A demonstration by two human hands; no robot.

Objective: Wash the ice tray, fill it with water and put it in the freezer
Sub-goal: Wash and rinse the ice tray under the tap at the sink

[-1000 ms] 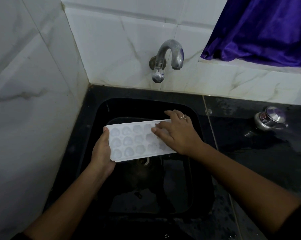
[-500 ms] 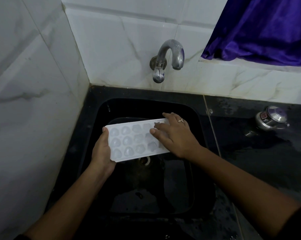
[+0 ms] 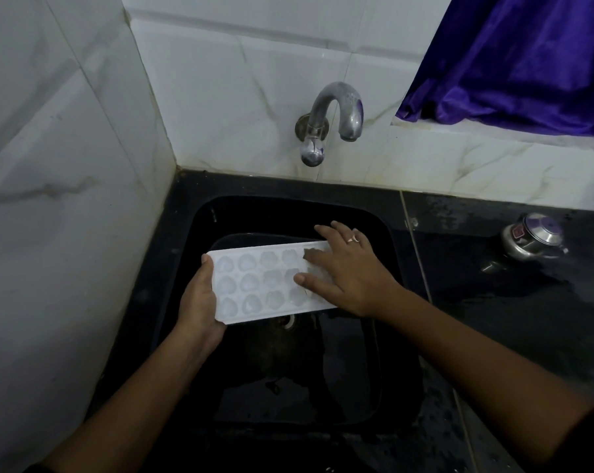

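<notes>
1. ice tray is held over the black sink, just above the drain, cells up and roughly level. no stream visible from the tap.
2. left hand grips the tray's left end, thumb on the rim, fingers underneath and hidden.
3. right hand lies flat, fingers straight and spread on the right-side cells, holding nothing.
4. step looks like scrubbing the cells: work into each pocket, row by row toward the left end.
5. brace hard with the left hand, as thin plastic probably flexes and slips when wet.
6. rinse likely needs the tap on.
</notes>
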